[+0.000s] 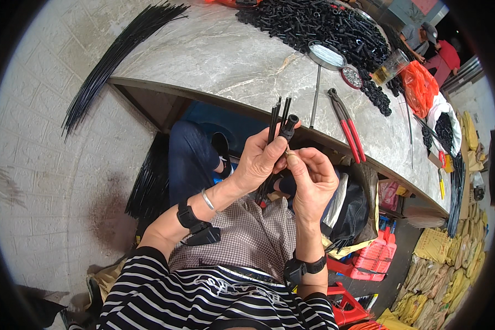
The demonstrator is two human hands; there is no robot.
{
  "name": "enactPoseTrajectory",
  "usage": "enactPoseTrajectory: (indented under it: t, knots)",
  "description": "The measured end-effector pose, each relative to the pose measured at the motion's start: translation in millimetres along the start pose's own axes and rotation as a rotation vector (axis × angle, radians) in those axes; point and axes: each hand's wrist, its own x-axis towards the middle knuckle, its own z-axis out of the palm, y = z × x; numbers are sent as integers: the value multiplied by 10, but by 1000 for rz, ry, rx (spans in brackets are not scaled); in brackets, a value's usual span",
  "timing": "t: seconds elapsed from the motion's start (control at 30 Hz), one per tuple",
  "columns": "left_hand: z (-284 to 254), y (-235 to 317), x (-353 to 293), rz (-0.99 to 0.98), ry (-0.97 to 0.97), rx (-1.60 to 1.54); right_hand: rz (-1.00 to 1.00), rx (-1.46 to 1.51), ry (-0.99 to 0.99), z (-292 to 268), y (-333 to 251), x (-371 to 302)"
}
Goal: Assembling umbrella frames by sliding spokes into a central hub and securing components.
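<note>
My left hand (pixel 260 158) is closed round several thin black rods (pixel 273 122) and a black tubular fitting (pixel 290 126) with a round open end. They point up and away, just off the table's near edge. Close beside it, the thumb and fingers of my right hand (pixel 312 176) pinch together below the fitting. What they grip is small and mostly hidden, so I cannot make it out. Both hands are above my lap, almost touching. On the table ahead and to the right lie red-handled pliers (pixel 346 125).
The marbled table (pixel 203 55) bears a heap of black tubes (pixel 319 25), a tin of white material (pixel 327 56), a small red-rimmed dish (pixel 351 77), a glass mug (pixel 389 67) and an orange bag (pixel 419 87). Long black rods (pixel 115 60) overhang its left end. Two people are far right.
</note>
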Motion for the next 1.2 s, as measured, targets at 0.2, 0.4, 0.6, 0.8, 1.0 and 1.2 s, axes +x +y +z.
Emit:
enactPoseTrajectory:
  t: [0.2, 0.4, 0.6, 0.8, 1.0, 1.2]
  knots:
    - [6, -3, -9, 6, 22, 49, -7, -68, 42, 41, -21, -25]
    - [0, -9, -12, 31, -1, 22, -32, -175, 46, 51, -17, -36]
    - [26, 37, -16, -5, -13, 37, 32, -14, -8, -50, 31, 24]
    - [11, 22, -5, 1, 16, 57, 99, -14, -50, -59, 37, 63]
    - [0, 41, 3, 7, -14, 84, 158, 128, -112, -67, 27, 86]
    - [20, 16, 22, -6, 1, 95, 170, 50, -112, -82, 48, 92]
